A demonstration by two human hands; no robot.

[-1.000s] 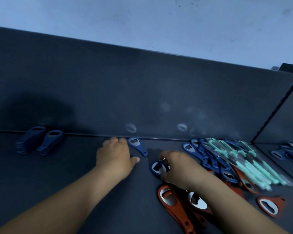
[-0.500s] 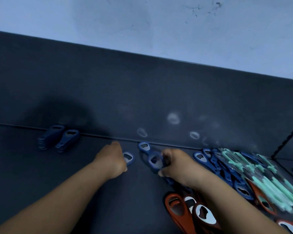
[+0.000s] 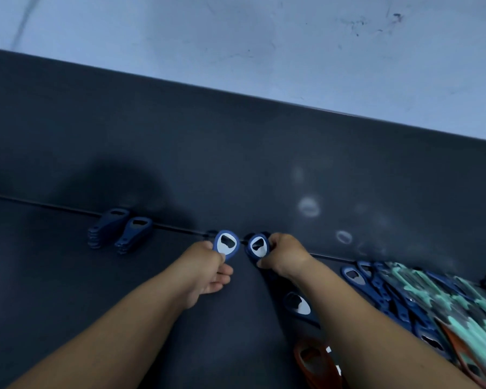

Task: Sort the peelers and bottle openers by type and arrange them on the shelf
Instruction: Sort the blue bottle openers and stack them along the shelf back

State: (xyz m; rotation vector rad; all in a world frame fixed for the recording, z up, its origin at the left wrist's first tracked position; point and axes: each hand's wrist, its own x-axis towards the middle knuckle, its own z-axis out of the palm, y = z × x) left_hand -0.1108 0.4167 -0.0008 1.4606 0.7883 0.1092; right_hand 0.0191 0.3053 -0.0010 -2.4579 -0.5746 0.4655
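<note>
Head view, left hand (image 3: 205,272) gripping blue opener (image 3: 226,244), right hand (image 3: 285,256) gripping another opener (image 3: 258,246) beside it

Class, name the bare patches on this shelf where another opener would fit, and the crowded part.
Bare shelf lies left of the two blue opener stacks, and between those stacks and the left hand. Another bare strip runs between the forearms. Right of the right hand it is crowded: openers and peelers lie overlapping.
</note>
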